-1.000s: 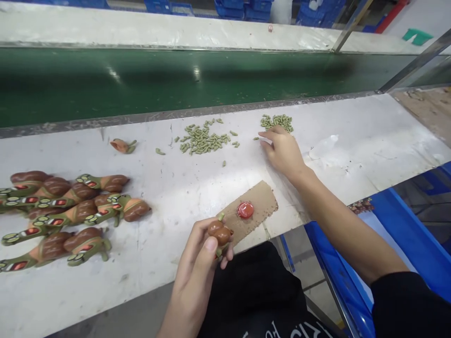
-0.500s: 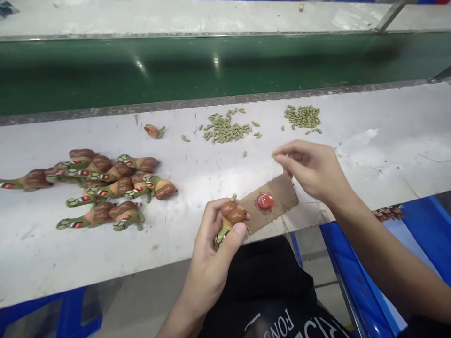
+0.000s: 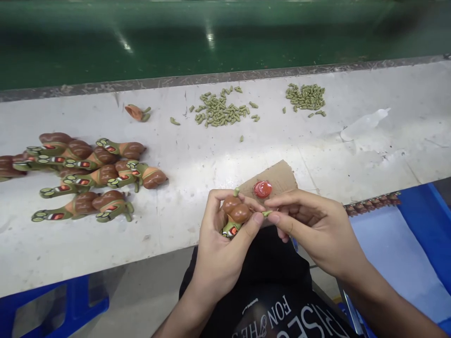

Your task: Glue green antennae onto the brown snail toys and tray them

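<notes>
My left hand (image 3: 225, 244) is closed around a brown and green snail-like figurine (image 3: 237, 210), its eyed head pointing down toward my palm and a green stub standing up at its far end. Between the thumb and fingers of my right hand (image 3: 313, 230) is a small green peg-like piece (image 3: 267, 213), held right beside the figurine and the left fingertips. Just beyond the hands, a red glossy blob (image 3: 262, 188) sits on a piece of brown cardboard (image 3: 282, 174), partly covered by my fingers.
At left lies a cluster of similar figurines (image 3: 82, 203). Two piles of green pieces, one central (image 3: 221, 110) and one to the right (image 3: 306, 97), lie on the white table (image 3: 169, 253). An orange and green part (image 3: 137, 112) is farther back. Blue bins (image 3: 423, 220) stand below.
My right hand has come down and left with the small green piece, from above the cardboard to the figurine. The view has tilted downward. My left hand keeps its hold.
</notes>
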A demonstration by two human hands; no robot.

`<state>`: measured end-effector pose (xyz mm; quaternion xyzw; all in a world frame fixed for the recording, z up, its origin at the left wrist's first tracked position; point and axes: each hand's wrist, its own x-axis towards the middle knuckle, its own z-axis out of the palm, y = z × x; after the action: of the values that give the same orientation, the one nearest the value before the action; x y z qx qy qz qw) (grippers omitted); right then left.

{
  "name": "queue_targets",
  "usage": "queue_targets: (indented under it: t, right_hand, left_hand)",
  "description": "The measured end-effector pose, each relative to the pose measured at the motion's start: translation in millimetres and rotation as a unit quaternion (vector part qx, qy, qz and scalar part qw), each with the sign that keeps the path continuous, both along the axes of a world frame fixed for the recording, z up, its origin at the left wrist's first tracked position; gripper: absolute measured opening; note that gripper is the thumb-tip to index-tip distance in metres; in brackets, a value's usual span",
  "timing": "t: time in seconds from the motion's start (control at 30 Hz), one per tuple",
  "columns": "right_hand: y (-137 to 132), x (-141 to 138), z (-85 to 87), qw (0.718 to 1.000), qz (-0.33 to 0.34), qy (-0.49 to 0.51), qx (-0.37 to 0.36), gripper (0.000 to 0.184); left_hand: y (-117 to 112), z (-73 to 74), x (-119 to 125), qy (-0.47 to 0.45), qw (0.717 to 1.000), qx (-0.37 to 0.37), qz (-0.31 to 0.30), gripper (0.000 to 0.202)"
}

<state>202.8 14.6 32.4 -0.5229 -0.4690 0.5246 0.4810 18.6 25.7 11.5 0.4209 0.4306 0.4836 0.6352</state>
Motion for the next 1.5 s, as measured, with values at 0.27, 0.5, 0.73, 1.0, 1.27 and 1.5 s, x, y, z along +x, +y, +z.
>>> queue_targets:
  t: [0.27, 0.5, 0.73, 1.0, 1.27, 1.5]
  right_hand:
    - [5, 4, -3.2, 0.986, -0.045, -0.134, 0.087, 0.013]
    - [17, 14, -4.8, 0.890, 0.005, -0.382, 0.247, 0.021]
    - [14, 13, -8.3, 0.884, 0.018, -0.395, 0.251, 0.021]
    - [4, 0, 2.9, 0.990, -0.072, -0.110, 0.053, 0.013]
    - [2, -1, 1.5, 0.998, -0.066, 0.000, 0.008, 0.012]
    - [1, 0, 1.4, 0.998, -0.064, -0.017, 0.006, 0.010]
  left_hand:
    - [-10, -7.6, -5, -0.041, 0.999, -0.024, 0.005, 0.013]
    - [-10, -13.7, -19, -0.017, 0.999, -0.029, -0.011, 0.006]
    - [-9, -15.4, -20, -0.020, 0.999, -0.028, -0.023, 0.008]
    - [-1, -3.0, -15, -0.024, 0.998, -0.019, -0.054, 0.006]
    - [0, -1.6, -12, -0.025, 0.996, -0.025, -0.077, 0.009]
    - [1, -4.3, -12, -0.030, 0.995, -0.023, -0.087, 0.012]
